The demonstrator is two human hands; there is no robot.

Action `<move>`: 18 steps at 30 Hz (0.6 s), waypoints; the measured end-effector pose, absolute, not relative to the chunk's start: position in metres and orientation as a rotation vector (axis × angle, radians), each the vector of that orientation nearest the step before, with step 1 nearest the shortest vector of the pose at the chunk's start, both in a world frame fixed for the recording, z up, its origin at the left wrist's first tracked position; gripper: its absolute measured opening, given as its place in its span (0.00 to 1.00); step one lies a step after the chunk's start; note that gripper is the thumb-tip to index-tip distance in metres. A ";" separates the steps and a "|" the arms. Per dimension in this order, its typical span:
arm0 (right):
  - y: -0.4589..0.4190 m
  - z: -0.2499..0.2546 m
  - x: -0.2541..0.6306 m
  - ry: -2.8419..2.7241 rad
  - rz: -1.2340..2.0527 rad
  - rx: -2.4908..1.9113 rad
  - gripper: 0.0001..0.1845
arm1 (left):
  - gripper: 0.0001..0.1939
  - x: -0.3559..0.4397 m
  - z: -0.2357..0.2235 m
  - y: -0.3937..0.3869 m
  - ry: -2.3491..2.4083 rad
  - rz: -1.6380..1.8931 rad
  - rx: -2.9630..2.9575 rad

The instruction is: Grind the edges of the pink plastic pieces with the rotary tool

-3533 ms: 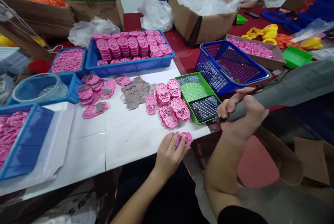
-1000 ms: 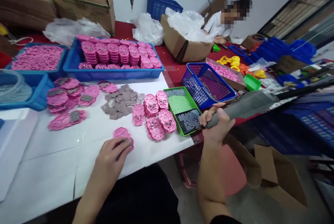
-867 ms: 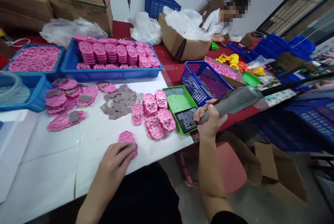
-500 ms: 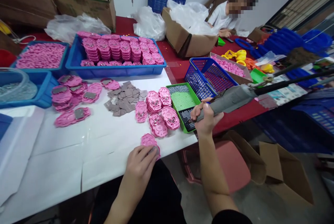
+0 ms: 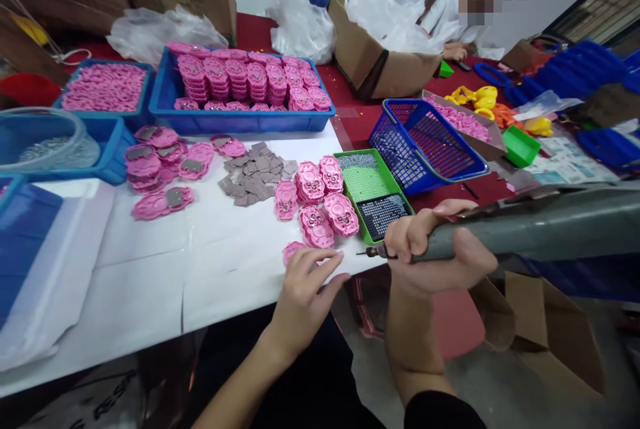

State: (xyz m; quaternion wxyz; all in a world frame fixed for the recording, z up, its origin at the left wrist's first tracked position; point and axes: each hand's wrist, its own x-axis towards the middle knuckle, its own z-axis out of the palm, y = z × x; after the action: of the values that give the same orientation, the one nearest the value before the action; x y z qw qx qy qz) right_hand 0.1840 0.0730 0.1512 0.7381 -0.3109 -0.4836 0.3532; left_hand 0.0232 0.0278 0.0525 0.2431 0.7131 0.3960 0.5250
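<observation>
My right hand (image 5: 440, 252) is wrapped round a grey-green electric screwdriver (image 5: 550, 222), held almost level with its thin bit pointing left over the table's front edge. Close to that bit is my left hand (image 5: 307, 292), thumb and fingers apart, with nothing visible in them. It partly covers a pink plastic part (image 5: 293, 252) at the edge. Just behind are stacked pink parts (image 5: 316, 225) with shiny screws in them. A green tray (image 5: 370, 239) of small screws, with a black perforated insert (image 5: 384, 217), stands beside the right hand.
Grey metal plates (image 5: 256, 175) lie in a heap mid-table, left of them pink parts with plates (image 5: 163, 202). Behind stands a blue tray (image 5: 240, 123) of stacked pink parts. A blue basket (image 5: 425, 172) is at the right. Another person (image 5: 450, 15) sits across the table.
My left hand has lifted off the pink part and opened, moving right. My right hand has swung the screwdriver lower and nearer, its bit now by the left fingers. The view has shifted.
</observation>
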 end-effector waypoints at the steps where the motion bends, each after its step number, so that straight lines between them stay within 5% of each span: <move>1: 0.067 0.154 0.180 -1.093 0.815 -0.662 0.08 | 0.15 0.027 0.054 0.030 1.033 1.444 1.915; 8: 0.047 0.155 0.167 -1.146 0.883 -0.590 0.09 | 0.03 0.036 0.049 0.033 0.854 1.533 1.644; 18: 0.039 0.157 0.162 -1.236 0.908 -0.540 0.10 | 0.04 0.029 0.057 0.026 1.008 1.529 1.883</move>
State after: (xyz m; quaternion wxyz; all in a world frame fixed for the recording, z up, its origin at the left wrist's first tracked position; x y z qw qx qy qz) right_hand 0.1615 0.0387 0.1568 0.6871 -0.2413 -0.5523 0.4058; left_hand 0.0295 0.0257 0.0574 0.2546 0.6932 0.3711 0.5630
